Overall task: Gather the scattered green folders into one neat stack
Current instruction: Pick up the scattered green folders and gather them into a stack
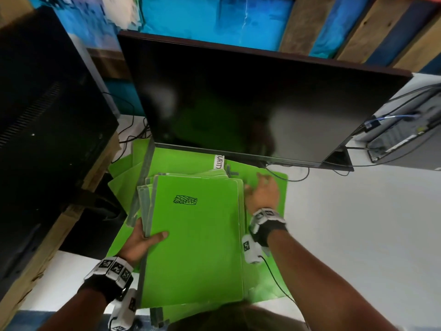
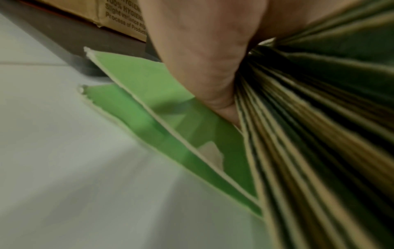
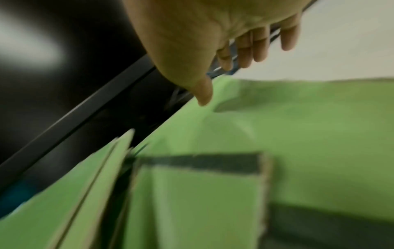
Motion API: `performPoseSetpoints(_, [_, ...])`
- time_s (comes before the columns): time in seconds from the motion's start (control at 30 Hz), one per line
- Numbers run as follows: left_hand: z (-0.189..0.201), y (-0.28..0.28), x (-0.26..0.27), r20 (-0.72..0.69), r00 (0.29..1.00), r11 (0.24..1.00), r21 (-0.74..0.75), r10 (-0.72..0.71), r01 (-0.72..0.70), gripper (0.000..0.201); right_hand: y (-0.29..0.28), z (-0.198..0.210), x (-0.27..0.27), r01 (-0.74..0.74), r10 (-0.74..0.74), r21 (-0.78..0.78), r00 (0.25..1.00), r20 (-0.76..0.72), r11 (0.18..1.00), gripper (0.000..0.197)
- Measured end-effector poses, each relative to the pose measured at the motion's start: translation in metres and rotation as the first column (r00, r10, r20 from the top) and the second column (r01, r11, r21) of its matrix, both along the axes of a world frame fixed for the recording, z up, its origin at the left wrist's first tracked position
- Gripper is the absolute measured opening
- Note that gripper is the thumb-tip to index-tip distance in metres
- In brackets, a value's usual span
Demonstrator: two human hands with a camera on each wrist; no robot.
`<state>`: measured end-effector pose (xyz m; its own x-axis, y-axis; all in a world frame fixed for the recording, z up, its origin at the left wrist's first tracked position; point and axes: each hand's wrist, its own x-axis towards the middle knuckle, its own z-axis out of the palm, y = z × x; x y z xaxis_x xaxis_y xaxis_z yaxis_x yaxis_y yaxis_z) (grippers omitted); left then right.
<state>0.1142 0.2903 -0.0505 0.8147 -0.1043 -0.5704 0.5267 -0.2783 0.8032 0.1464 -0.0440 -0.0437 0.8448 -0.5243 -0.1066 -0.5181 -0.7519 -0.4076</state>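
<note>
A stack of green folders [image 1: 195,237] with grey spines lies in front of me; its top folder bears a scribbled black box. My left hand [image 1: 145,240] grips the stack's left edge, thumb on top and fingers underneath. In the left wrist view the left hand's palm [image 2: 202,59] clamps the fanned folder edges [image 2: 319,134]. My right hand [image 1: 260,187] hovers with straight fingers just right of the stack's far corner, over a flat green folder [image 1: 282,189]; the right hand [image 3: 234,42] holds nothing. More loose folders [image 1: 121,173] splay out at the left.
A tilted black monitor [image 1: 238,103] overhangs the folders' far end. A large black unit [image 1: 47,115] on a cardboard box [image 2: 119,15] blocks the left. A computer case [image 1: 405,137] with cables sits at the far right on the white table [image 1: 358,235].
</note>
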Motion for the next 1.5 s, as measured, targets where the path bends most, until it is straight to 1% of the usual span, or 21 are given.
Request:
performPoseSetpoints(0.03, [0.000,0.001,0.000,-0.002,1.000,1.000,-0.003,0.001,-0.001,0.108,-0.018,-0.002,-0.013,0.188,-0.185,0.029,0.980,-0.078,0.982,0.063])
performPoseSetpoints(0.07, [-0.002,0.001,-0.001,-0.007,1.000,1.000,0.000,-0.001,0.001,0.111,-0.033,-0.002,-0.025,0.343,-0.330,0.048,0.926,-0.182,0.938,0.067])
performPoseSetpoints(0.1, [-0.003,0.000,-0.001,-0.006,1.000,1.000,0.014,-0.003,0.003,0.109,-0.046,-0.003,-0.035,0.453,-0.419,0.068,0.865,-0.276,0.889,0.070])
performPoseSetpoints(0.13, [-0.005,-0.001,-0.001,0.007,1.000,0.999,0.032,0.000,0.000,0.102,-0.054,-0.003,-0.042,0.520,-0.460,0.114,0.822,-0.335,0.847,0.071])
performPoseSetpoints(0.17, [-0.006,-0.002,-0.001,0.023,1.000,0.999,0.048,-0.001,-0.001,0.093,-0.061,-0.008,-0.046,0.544,-0.457,0.205,0.816,-0.354,0.814,0.070])
performPoseSetpoints(0.23, [-0.005,-0.004,-0.001,0.034,0.999,0.997,0.071,-0.009,0.007,0.084,-0.069,-0.015,-0.052,0.505,-0.385,0.366,0.852,-0.354,0.782,0.068])
performPoseSetpoints(0.27, [-0.005,-0.004,-0.002,0.033,0.999,0.997,0.082,-0.010,0.008,0.083,-0.072,-0.018,-0.057,0.460,-0.319,0.389,0.870,-0.375,0.798,0.066])
performPoseSetpoints(0.33, [-0.004,-0.005,-0.002,0.033,0.999,0.996,0.088,-0.005,0.002,0.083,-0.075,-0.021,-0.065,0.386,-0.211,0.410,0.887,-0.411,0.827,0.053])
performPoseSetpoints(0.4, [-0.004,-0.007,-0.002,0.034,0.999,0.997,0.082,0.010,-0.013,0.082,-0.076,-0.021,-0.071,0.347,-0.147,0.465,0.899,-0.413,0.814,0.042])
performPoseSetpoints(0.6, [-0.009,-0.002,-0.001,0.021,1.000,0.995,0.101,0.014,-0.016,0.084,-0.070,-0.015,-0.080,0.276,-0.139,0.462,0.941,-0.308,0.843,0.036])
performPoseSetpoints(0.67, [-0.008,-0.001,0.000,0.021,1.000,0.995,0.102,0.002,-0.005,0.091,-0.076,-0.016,-0.086,0.252,-0.130,0.463,0.951,-0.280,0.850,0.035])
performPoseSetpoints(0.7, [-0.010,-0.002,0.001,0.018,1.000,0.994,0.112,-0.008,0.005,0.092,-0.082,-0.016,-0.088,0.249,-0.138,0.457,0.955,-0.262,0.854,0.035])
performPoseSetpoints(0.77, [-0.012,-0.003,0.002,0.018,0.999,0.991,0.130,-0.031,0.029,0.085,-0.097,-0.017,-0.094,0.280,-0.185,0.451,0.952,-0.244,0.848,0.036])
performPoseSetpoints(0.97, [-0.011,-0.003,0.002,0.012,0.999,0.988,0.147,-0.049,0.047,0.110,-0.160,-0.020,-0.127,0.453,-0.391,0.415,0.891,-0.230,0.789,0.036])
performPoseSetpoints(1.0, [-0.012,-0.004,0.002,0.014,0.999,0.989,0.140,-0.052,0.049,0.108,-0.172,-0.016,-0.135,0.479,-0.423,0.408,0.878,-0.225,0.777,0.035])
performPoseSetpoints(1.1, [-0.016,-0.004,0.002,0.011,0.999,0.988,0.153,-0.040,0.038,0.085,-0.203,-0.005,-0.160,0.545,-0.506,0.393,0.837,-0.208,0.741,0.034])
performPoseSetpoints(1.2, [-0.016,-0.004,0.001,0.008,0.999,0.988,0.148,-0.044,0.043,0.083,-0.230,-0.002,-0.188,0.634,-0.616,0.370,0.766,-0.182,0.679,0.032])
performPoseSetpoints(1.27, [-0.014,-0.005,0.001,0.011,0.999,0.990,0.137,-0.034,0.032,0.089,-0.242,-0.001,-0.202,0.670,-0.660,0.369,0.731,-0.174,0.644,0.032])
performPoseSetpoints(1.37, [-0.011,-0.005,0.001,-0.003,1.000,0.992,0.123,-0.029,0.029,0.110,-0.250,-0.003,-0.214,0.672,-0.648,0.361,0.733,-0.206,0.646,0.035])
performPoseSetpoints(1.43, [-0.015,-0.004,0.002,-0.004,1.000,0.993,0.120,-0.015,0.016,0.114,-0.250,-0.003,-0.219,0.674,-0.653,0.349,0.732,-0.193,0.651,0.036])
performPoseSetpoints(1.5, [-0.014,-0.004,0.002,-0.002,1.000,0.993,0.118,-0.012,0.013,0.114,-0.248,-0.001,-0.224,0.692,-0.696,0.396,0.700,-0.162,0.604,0.044])
